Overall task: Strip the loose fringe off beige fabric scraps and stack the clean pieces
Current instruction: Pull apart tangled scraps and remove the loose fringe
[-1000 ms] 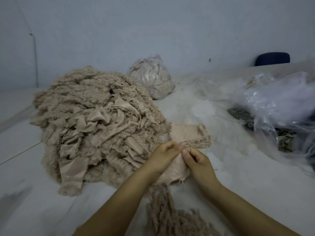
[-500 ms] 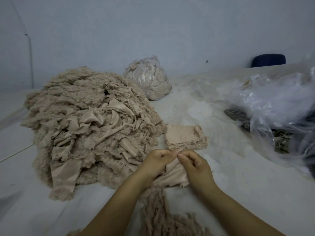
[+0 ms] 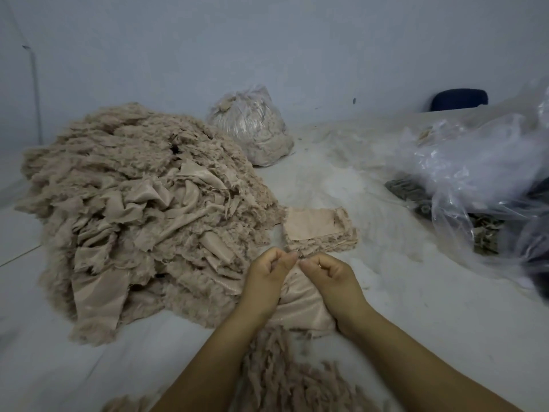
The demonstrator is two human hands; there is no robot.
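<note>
Drawn closer together than half a second ago: left hand [image 3: 269, 282] and right hand [image 3: 328, 281] now meet thumb to thumb, just in front of the stack of clean pieces [image 3: 319, 230]. Pinching, each grip, the top edge of one beige scrap [image 3: 300, 304], which hangs crumpled beneath the wrists, in front of the stack. Whether the pinch catches fringe alone or the cloth too: cannot tell, too small and hidden by the thumbs.

Left of the stack, touching its near corner, the big heap of unstripped scraps [image 3: 133, 221]. Well in front of the stack, under the forearms, a pile of stripped fringe [image 3: 285, 379]. Behind the stack, a tied bag of fluff [image 3: 252, 126]; right of it, well apart, clear plastic sheeting [image 3: 475, 173].

Likely risks, as judgement: tearing into the clean weave if the pull runs across the cloth rather than along the edge; leaving tufts if the pinch slips; stray lint landing back on the stack, since the work sits so near it; heap sliding onto the stack.
</note>
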